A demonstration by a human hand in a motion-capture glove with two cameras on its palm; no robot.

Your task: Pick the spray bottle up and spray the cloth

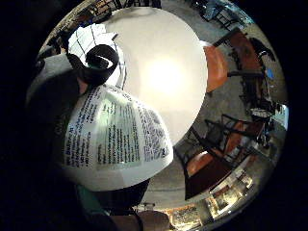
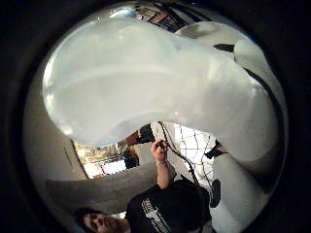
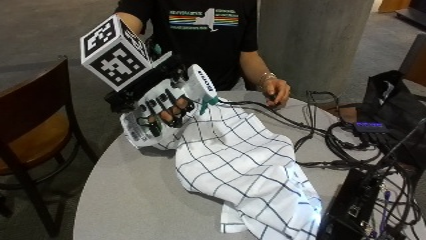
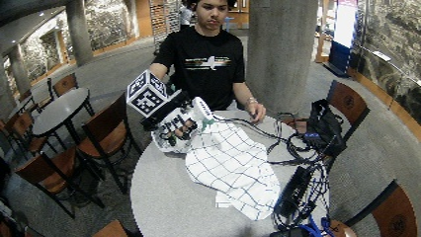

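Gripping white spray bottle (image 3: 160, 110), gloved right hand (image 3: 166, 107) curls fingers round it just above checked cloth (image 3: 246, 165); cloth on desk (image 3: 133, 200).

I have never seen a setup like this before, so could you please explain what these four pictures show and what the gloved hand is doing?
There is no robot here: a person sits at a round grey table and works with a gloved right hand. Two pictures come from cameras beside the table, one of them wider. The two round ones come from small cameras on that hand's palm, so they show whatever is close to it. On the table lies a white cloth with dark checks, beside cables and black equipment. The hand's grip is curled round a white spray bottle, lifted and tilted above the cloth's edge. The palm views show the bottle's printed label and its pale body up close. The bare hand rests on the table's far side.
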